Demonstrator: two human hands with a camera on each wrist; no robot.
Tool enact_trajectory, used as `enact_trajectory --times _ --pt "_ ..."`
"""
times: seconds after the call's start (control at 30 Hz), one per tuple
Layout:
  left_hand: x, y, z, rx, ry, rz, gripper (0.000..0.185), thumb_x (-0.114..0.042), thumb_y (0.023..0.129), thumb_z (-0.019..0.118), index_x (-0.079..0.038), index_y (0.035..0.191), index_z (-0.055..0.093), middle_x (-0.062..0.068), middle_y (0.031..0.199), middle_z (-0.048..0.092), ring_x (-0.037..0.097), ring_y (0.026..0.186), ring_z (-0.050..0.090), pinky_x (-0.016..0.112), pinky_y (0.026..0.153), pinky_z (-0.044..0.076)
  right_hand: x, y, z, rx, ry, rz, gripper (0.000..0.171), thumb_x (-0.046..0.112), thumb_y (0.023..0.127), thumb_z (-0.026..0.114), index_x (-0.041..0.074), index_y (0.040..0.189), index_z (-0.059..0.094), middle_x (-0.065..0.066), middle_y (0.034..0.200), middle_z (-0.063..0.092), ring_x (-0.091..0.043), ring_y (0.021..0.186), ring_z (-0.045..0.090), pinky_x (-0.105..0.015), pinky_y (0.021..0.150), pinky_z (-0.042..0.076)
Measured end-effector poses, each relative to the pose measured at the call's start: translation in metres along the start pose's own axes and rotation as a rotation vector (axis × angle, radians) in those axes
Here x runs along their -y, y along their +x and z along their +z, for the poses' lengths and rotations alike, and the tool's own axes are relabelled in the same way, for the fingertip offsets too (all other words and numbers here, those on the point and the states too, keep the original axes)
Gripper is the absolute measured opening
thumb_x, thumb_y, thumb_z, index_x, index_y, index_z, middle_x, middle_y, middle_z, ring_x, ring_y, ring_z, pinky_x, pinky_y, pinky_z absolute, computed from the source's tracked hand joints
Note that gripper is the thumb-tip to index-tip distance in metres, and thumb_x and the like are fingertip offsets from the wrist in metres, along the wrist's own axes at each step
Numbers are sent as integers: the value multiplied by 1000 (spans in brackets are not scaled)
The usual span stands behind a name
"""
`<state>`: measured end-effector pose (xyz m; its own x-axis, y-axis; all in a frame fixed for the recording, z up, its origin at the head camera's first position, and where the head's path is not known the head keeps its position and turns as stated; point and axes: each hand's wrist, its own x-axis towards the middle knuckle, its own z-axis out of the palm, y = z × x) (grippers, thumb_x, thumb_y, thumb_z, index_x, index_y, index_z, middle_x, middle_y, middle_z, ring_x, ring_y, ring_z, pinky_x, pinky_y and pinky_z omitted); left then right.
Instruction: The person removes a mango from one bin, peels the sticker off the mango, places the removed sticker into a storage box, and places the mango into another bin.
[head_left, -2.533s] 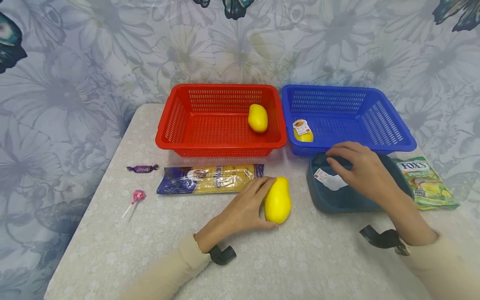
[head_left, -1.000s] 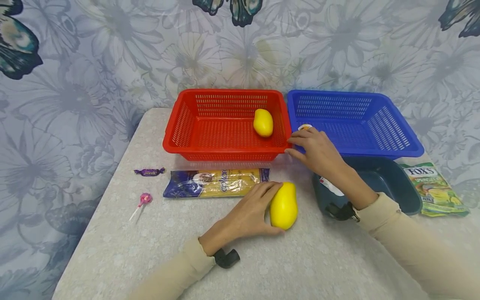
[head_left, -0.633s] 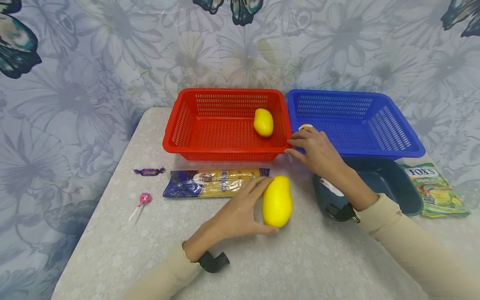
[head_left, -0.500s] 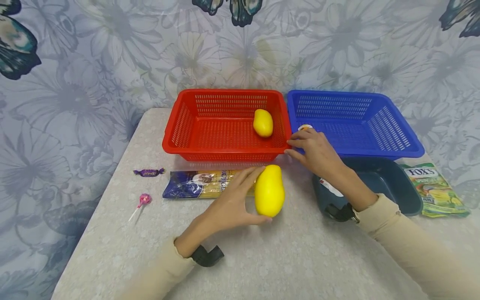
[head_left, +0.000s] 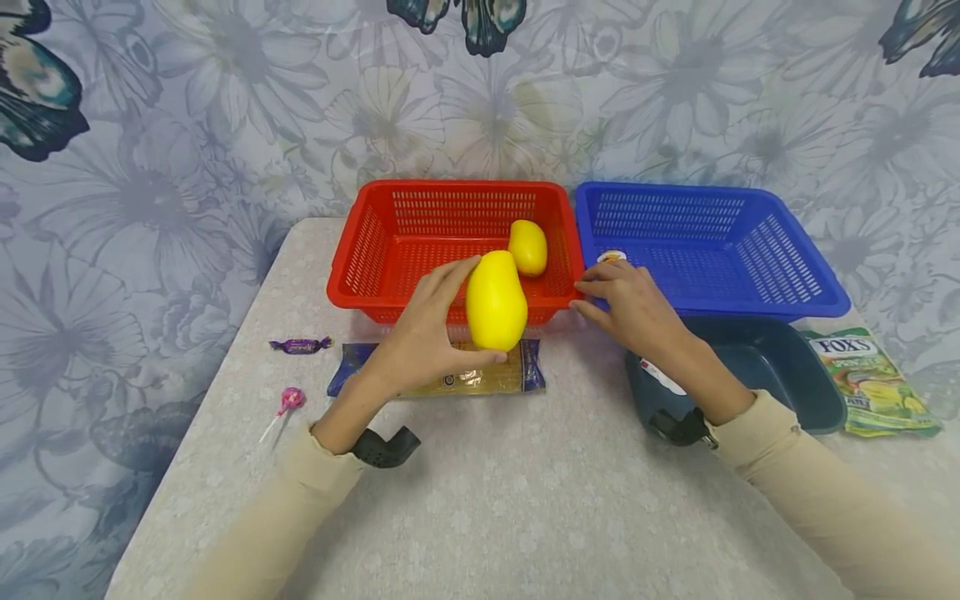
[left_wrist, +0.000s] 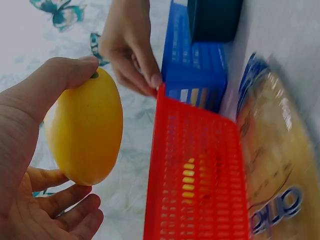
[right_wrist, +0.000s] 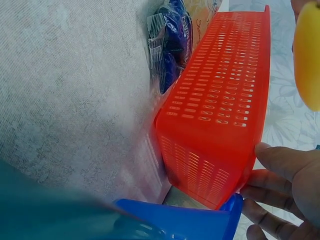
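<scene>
My left hand (head_left: 438, 329) grips a yellow mango-shaped fruit (head_left: 495, 300) and holds it in the air over the front rim of the red basket (head_left: 360, 250). In the left wrist view the fruit (left_wrist: 85, 132) sits between thumb and fingers of the left hand (left_wrist: 30, 150), beside the red basket (left_wrist: 195, 175). A second yellow fruit (head_left: 528, 247) lies inside the red basket. My right hand (head_left: 633, 304) pinches the red basket's front right corner, where it meets the blue basket (head_left: 750, 250). The right wrist view shows the right hand (right_wrist: 285, 195) at the red basket (right_wrist: 220, 100) corner.
A spaghetti packet (head_left: 480, 377) lies in front of the red basket. A dark teal tub (head_left: 780, 375) stands under my right forearm, with a FOX'S sweets bag (head_left: 862, 379) to its right. A wrapped candy (head_left: 300, 344) and a lollipop (head_left: 285, 402) lie at the left.
My left hand has lifted the yellow fruit off the table and carried it up and left towards the red basket. The right hand moved earlier from the tub to the basket corner and stays there.
</scene>
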<state>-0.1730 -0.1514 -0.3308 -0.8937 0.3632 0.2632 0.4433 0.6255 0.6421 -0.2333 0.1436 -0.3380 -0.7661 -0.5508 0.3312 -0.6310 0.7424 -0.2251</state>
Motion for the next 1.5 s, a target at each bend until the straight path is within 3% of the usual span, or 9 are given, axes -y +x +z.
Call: enact_trajectory --times 0.43,0.77,1.17,1.5 --pt "15 57 -33 -36 99 -42 108 -56 72 82 -20 158 28 5 156 32 24 140 32 52 110 36 0 0 0 6 -1 1 29 16 89 77 -1 113 75 -16 110 69 -33 103 61 -52 84 47" --pt "24 98 -49 -30 102 -73 108 -59 73 80 -18 158 29 7 151 37 24 134 37 47 110 36 0 1 0 0 -13 -18 29 16 89 77 -1 112 75 -15 109 69 -32 102 61 -50 81 46" --pt "44 151 -47 52 105 -159 112 -61 73 79 -16 160 24 9 155 33 25 135 37 44 111 35 -2 2 -3 2 -1 0 30 17 88 79 -1 112 75 -14 110 69 -31 103 61 -48 80 46" --pt "72 172 -34 154 63 -209 99 -49 78 81 -10 155 32 13 148 40 31 130 38 46 107 38 -2 5 -6 10 2 -18 29 17 87 79 -1 110 76 -15 108 69 -31 102 61 -49 81 47"
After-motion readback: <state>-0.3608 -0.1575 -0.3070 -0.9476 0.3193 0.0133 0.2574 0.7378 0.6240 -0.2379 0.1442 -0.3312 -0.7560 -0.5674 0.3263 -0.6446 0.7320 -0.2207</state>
